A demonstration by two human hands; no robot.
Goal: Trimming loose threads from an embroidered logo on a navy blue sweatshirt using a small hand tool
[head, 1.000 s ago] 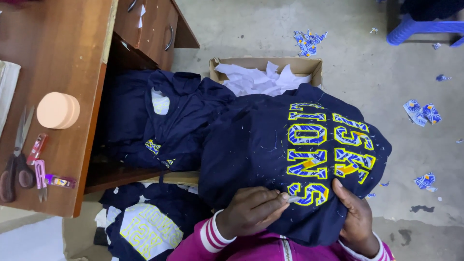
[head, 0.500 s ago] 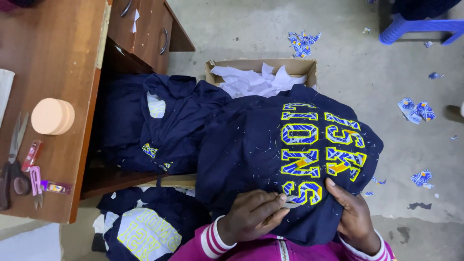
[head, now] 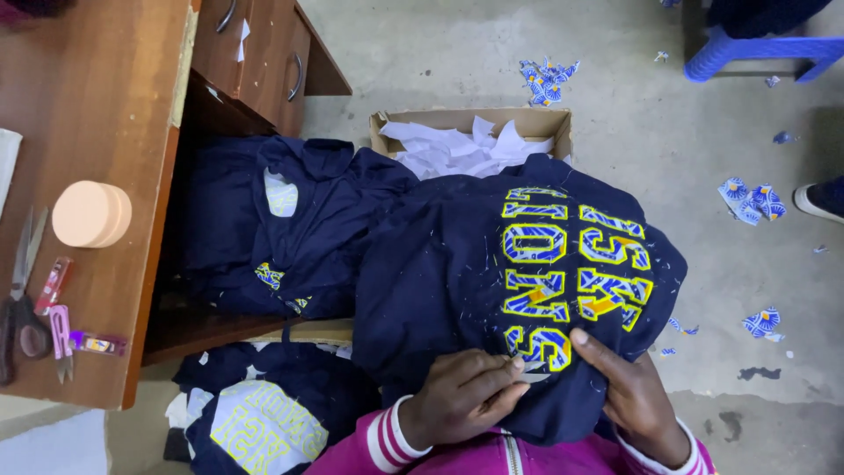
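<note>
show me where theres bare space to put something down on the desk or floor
Bare desk wood lies above the round pink container; below it, scissors and clips crowd the edge. Open concrete lies between the cardboard box and the blue stool, with scattered scraps. The navy sweatshirt and pile fill the middle.

An open brown cardboard box (head: 545,120) of white paper scraps stands on the floor.

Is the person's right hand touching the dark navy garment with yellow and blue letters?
Touching. The head view shows the right hand lying flat on the dark navy garment, its fingers pressing beside the letters.
</note>
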